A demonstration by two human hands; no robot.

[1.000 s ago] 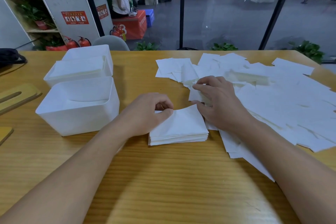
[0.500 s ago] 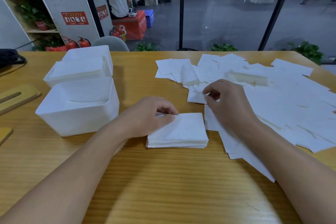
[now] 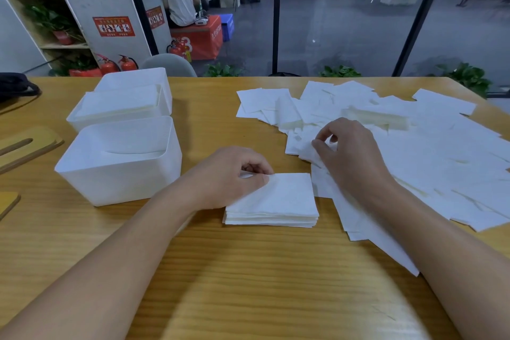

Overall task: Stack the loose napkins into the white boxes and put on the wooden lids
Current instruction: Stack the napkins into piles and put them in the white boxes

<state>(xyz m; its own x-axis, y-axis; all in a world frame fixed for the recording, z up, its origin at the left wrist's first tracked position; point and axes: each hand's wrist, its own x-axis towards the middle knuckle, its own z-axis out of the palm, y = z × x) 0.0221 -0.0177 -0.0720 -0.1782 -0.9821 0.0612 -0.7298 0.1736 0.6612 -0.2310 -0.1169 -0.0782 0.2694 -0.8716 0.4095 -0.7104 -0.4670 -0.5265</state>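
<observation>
A: Items, left edge of the table first?

B: Wooden lids (image 3: 27,146), cut off by the frame, none fitted. White boxes (image 3: 118,160): near one partly filled, as I judge; the one behind it full; a third mostly hidden.

A: Your left hand (image 3: 231,176)?

B: Grip curled, thumb pressing the top of the squared napkin stack (image 3: 273,201) at table centre.

A: Right hand (image 3: 350,154)?

B: Grip pinching one sheet at the near edge of the loose napkins (image 3: 414,146), toward the right edge.

A: Step?

B: Gathering. Next: lay this sheet square on the stack. Layers in the pile are hard to tell apart.
</observation>
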